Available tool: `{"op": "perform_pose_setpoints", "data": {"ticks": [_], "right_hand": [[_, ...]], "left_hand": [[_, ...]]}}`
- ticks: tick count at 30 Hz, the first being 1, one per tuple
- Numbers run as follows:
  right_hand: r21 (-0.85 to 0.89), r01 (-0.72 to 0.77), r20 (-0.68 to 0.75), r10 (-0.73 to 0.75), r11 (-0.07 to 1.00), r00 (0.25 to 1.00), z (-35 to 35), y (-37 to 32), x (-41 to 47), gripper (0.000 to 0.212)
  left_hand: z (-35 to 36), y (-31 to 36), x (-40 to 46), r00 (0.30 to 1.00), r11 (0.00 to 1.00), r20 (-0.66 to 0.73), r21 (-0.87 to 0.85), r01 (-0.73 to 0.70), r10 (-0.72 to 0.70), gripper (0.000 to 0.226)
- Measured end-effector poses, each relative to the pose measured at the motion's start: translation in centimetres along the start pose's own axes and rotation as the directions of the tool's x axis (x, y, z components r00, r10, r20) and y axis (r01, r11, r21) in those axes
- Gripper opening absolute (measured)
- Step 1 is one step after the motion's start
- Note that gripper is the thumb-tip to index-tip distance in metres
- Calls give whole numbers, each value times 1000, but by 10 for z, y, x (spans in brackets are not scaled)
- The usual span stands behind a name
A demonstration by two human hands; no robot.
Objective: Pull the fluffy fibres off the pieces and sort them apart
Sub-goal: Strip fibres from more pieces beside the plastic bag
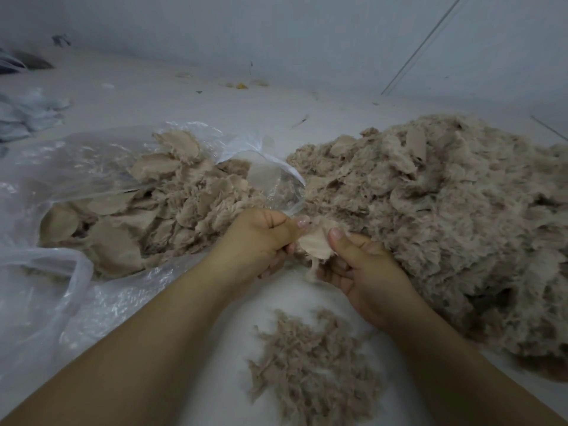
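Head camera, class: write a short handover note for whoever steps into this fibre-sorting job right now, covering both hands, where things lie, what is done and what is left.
Left hand and right hand: both pinch one small beige fabric piece between them, fluff still hanging from it.
Large heap of fluffy beige pieces: on the right, seemingly unprocessed.
Clear plastic bag: on the left, holding flatter beige pieces, apparently stripped.
Small pile of loose brownish fibres: on the white surface near the forearms.
Done: some pieces stripped.
Left: finish this piece, then the large heap.
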State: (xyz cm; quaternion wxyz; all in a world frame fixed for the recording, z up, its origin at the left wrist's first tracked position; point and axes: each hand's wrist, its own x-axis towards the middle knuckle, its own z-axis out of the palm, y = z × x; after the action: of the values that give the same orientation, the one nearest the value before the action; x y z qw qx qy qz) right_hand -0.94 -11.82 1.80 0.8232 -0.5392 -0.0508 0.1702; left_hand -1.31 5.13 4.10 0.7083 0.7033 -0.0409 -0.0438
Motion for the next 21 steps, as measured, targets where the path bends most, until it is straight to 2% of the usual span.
{"op": "perform_pose_setpoints", "data": {"ticks": [3,6,9,12,16,18,21], "right_hand": [[-14,-4,-5,4,1000,1000,-4,1,2,33],[-2,4,-37,-4,1000,999,-5,1,3,32],[-15,9,-22,-9,1000,1000,-6,1,3,32],[11,-6,-12,6,1000,1000,-5,2,2,35],[-17,-16,-54,15,1000,998,-7,2,4,40],[-88,-1,-71,-5,996,997,-6,1,5,42],[-82,14,-69,-19,997,997,-5,1,5,46]], "left_hand": [[-3,1,-1,998,999,66,-40,-7,10,43],[-9,2,-2,994,995,103,-93,-27,36,45],[-5,2,-2,994,999,104,16,-32,30,34],[6,-3,-5,989,989,140,146,26,-47,44],[14,-6,-6,991,979,132,202,6,-33,18],[13,-6,-6,991,974,122,226,19,-47,20],[5,-1,-6,986,973,142,224,57,-91,31]]}}
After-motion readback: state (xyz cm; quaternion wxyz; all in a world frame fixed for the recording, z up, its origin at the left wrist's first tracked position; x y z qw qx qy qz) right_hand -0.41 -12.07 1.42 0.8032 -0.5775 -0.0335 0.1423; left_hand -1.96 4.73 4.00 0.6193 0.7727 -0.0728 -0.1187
